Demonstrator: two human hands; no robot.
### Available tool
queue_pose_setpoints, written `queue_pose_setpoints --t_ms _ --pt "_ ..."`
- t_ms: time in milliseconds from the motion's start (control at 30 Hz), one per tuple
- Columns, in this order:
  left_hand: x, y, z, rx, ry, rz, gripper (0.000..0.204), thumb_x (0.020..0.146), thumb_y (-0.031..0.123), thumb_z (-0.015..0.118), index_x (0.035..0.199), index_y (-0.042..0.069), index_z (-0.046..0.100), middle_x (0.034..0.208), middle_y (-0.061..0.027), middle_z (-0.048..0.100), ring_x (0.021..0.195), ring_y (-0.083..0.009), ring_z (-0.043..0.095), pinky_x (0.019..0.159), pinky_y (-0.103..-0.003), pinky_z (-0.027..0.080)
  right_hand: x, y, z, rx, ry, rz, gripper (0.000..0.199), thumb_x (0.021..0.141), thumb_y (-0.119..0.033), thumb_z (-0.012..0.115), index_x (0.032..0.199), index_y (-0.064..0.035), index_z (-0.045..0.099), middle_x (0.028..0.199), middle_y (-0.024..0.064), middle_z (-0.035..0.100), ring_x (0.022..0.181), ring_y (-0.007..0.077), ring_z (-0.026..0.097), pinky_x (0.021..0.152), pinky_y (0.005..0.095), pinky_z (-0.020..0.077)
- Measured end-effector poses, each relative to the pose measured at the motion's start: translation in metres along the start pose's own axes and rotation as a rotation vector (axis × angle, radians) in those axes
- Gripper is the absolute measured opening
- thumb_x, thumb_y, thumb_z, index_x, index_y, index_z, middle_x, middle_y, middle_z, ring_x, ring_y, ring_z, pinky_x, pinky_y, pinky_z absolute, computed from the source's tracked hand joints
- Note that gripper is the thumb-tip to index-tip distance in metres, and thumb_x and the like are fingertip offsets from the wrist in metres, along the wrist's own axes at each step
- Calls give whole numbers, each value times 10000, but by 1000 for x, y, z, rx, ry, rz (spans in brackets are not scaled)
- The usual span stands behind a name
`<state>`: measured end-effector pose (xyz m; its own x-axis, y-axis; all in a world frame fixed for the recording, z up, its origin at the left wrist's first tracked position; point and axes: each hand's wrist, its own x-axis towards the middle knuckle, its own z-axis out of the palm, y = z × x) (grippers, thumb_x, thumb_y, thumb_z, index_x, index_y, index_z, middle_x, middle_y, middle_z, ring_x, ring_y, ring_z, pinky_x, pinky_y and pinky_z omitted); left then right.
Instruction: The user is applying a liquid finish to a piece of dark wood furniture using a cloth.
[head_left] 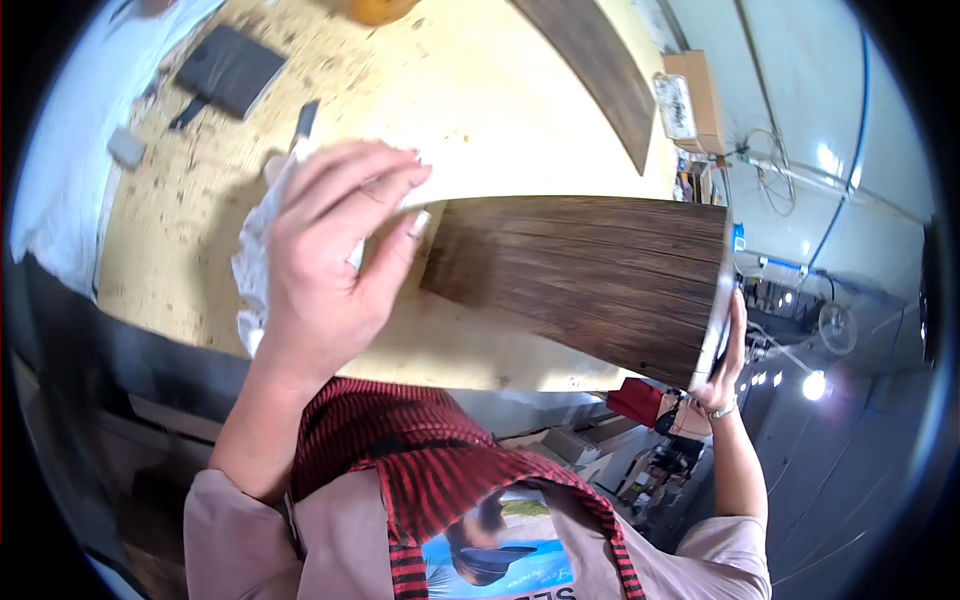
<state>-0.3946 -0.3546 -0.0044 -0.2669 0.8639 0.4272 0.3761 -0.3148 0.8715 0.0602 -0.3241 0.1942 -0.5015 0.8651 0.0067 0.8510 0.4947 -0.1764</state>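
A dark brown wood-grain board (590, 275) is held above the pale table, its near right end raised toward me. My right hand (728, 355) grips that right end, the palm against the pale end edge and part of the fingers hidden behind it. My left hand (335, 240) hovers by the board's left end, fingers bent and thumb held apart, with nothing visible between the tips. Behind that hand a crumpled white cloth (255, 255) shows in part; whether the palm touches it is hidden.
On the pale, stained table (400, 100) lie another brown board (600, 75), a dark flat block (232, 70), a small grey block (126, 147) and an orange object (380, 8). A cardboard box (700, 100) stands beyond the right edge. White sheeting (75, 150) hangs at left.
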Motion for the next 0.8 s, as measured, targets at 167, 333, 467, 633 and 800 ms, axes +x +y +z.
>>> queue_pose_setpoints --t_ms 167,333,467,633,800 --pt "42 19 53 -632 -265 -51 365 927 139 658 1262 -4 639 1253 -140 663 1185 -237 602 1013 -334 458 16 -17 3 -84 -31 -15 1271 626 -768 660 1480 104 307 1506 307 338 1419 425 323 1166 499 235" --pt "92 62 83 -834 -495 -39 429 1008 306 561 1261 -33 629 1266 -126 656 1153 -200 608 1049 -323 414 14 -20 0 -172 -22 -18 1214 525 -568 783 1473 51 346 1490 291 360 1383 477 336 1150 531 267" --pt "106 78 95 -1105 -783 -352 479 1001 291 556 1233 -126 598 1202 -208 666 1116 -230 633 1030 -340 449 19 -24 -3 -140 22 -89 1207 499 -452 824 1483 34 322 1510 268 346 1389 463 330 1147 525 284" --pt "115 81 93 -1147 -776 -465 425 946 187 551 1169 -169 610 1167 -260 668 1098 -287 650 1025 -351 462 14 -25 -5 -83 71 -60 1199 478 -382 840 1484 13 323 1529 259 327 1407 432 325 1158 520 285" --pt "115 70 95 -1098 -740 -451 452 922 209 521 1160 -166 610 1117 -252 680 1054 -300 653 1002 -394 483 7 -22 -2 -65 81 -54 1178 492 -363 849 1482 6 325 1533 254 328 1425 417 315 1167 533 274"
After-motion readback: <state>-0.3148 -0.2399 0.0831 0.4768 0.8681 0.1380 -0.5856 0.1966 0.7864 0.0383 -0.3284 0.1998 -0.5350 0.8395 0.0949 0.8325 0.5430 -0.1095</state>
